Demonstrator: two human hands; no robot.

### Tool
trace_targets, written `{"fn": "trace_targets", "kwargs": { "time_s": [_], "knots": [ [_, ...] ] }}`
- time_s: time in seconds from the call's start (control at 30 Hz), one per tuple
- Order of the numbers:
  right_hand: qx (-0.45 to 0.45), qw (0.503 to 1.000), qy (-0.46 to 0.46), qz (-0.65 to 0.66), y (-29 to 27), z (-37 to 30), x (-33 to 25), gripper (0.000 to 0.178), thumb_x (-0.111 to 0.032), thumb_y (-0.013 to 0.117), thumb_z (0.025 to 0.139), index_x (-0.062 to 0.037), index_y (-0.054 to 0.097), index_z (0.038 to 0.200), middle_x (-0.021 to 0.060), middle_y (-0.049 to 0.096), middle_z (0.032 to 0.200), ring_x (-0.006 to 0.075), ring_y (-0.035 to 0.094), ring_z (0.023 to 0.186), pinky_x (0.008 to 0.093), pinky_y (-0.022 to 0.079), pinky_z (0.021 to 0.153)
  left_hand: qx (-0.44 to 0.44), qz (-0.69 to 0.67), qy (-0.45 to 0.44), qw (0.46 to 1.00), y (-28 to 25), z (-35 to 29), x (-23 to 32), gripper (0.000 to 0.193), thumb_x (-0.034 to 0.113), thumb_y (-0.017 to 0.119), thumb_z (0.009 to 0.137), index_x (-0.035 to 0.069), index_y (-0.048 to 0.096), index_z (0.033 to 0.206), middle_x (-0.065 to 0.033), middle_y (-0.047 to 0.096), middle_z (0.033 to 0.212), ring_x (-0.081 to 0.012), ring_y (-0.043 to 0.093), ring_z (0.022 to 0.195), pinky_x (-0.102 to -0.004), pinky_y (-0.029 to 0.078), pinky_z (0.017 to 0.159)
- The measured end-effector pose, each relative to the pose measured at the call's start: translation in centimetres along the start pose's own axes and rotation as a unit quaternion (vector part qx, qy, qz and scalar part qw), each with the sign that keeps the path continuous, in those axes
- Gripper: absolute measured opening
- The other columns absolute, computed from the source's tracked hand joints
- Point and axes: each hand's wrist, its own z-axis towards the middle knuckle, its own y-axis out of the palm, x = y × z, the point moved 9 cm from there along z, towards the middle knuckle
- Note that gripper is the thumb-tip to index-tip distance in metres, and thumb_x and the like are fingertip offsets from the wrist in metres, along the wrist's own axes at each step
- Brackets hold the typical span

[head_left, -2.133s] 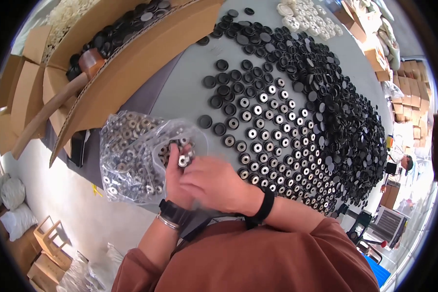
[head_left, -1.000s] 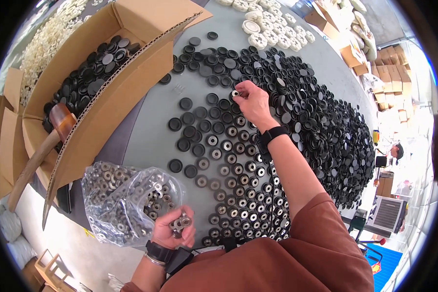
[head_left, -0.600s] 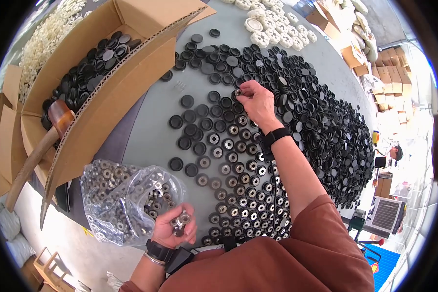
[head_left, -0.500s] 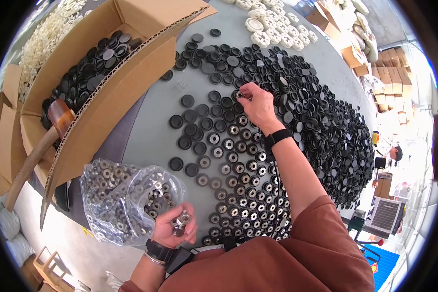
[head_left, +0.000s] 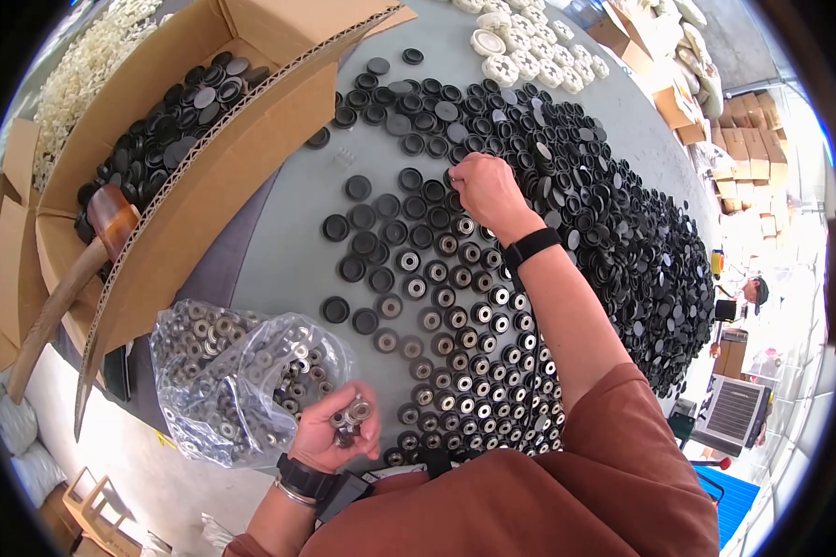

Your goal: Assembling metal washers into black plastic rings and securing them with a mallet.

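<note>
Head view: the left hand, low and left of centre in the frame, cups several bearings, fingers curled round them. Just beside it, toward the left edge, lies a clear bag holding many more bearings.

The right hand, above the centre of the frame, reaches over black caps on the grey table. Its thumb and fingertips are drawn together beside a cap; the fingers hide most of that spot, so I cannot tell what they pinch.

Below the right hand, caps with bearings seated in their middles fill the lower centre of the frame in loose rows. Plain caps lie left of the fingertips, and a dense pile of caps spreads across the right of centre. White parts sit at the top.

At upper left stands a cardboard box with more caps inside; a hammer leans across its edge, handle pointing to the lower left.
</note>
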Motion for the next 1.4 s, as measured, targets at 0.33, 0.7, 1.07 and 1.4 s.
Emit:
{"fn": "trace_targets", "kwargs": {
  "time_s": [0.33, 0.7, 1.07, 1.4],
  "knots": [
    [-0.04, 0.97, 0.103, 0.218, -3.3, -3.4, -7.1, 0.021, -0.019, 0.068, 0.076, -0.0038, 0.068, 0.09, 0.0113, 0.065, 0.082, 0.0225, 0.064, 0.068, 0.0328, 0.051, 0.063, 0.119, 0.042, 0.076, 0.989, 2.2, 2.2, 3.1, 0.026, 0.033, 0.043, 0.094, 0.01, 0.055, 0.098, -0.0064, 0.052, 0.066, -0.0167, 0.046, 0.053, -0.0293, 0.036, 0.047],
    [-0.23, 0.781, 0.247, 0.526, 0.8, -12.6, -15.0, 0.023, -0.007, 0.069, 0.076, 0.0018, 0.068, 0.098, 0.0071, 0.069, 0.084, 0.0074, 0.062, 0.076, 0.023, 0.051, 0.069, 0.212, 0.137, 0.157, 0.955, 1.8, 1.9, 3.4, 0.02, 0.03, 0.048, 0.094, 0.011, 0.051, 0.09, -0.0026, 0.049, 0.064, -0.013, 0.045, 0.051, -0.0271, 0.036, 0.046],
    [0.013, 0.929, 0.289, 0.23, -3.5, -6.5, -0.2, 0.027, -0.015, 0.074, 0.071, -0.0016, 0.069, 0.094, 0.0102, 0.069, 0.083, 0.0143, 0.065, 0.07, 0.0275, 0.051, 0.067, 0.19, 0.127, 0.166, 0.959, 2.0, 2.0, 3.3, 0.024, 0.029, 0.047, 0.094, 0.007, 0.052, 0.105, -0.0045, 0.052, 0.067, -0.0133, 0.047, 0.052, -0.0282, 0.038, 0.046],
    [-0.085, 0.983, 0.137, 0.087, -0.4, -2.6, 0.8, 0.026, -0.009, 0.071, 0.07, 0.0006, 0.067, 0.093, 0.0188, 0.066, 0.085, 0.0291, 0.065, 0.075, 0.0349, 0.05, 0.07, 0.211, 0.124, 0.135, 0.96, 1.0, 1.9, 2.2, 0.024, 0.028, 0.047, 0.094, 0.007, 0.052, 0.104, -0.0053, 0.052, 0.068, -0.0138, 0.046, 0.052, -0.029, 0.038, 0.047]
  ]
}}
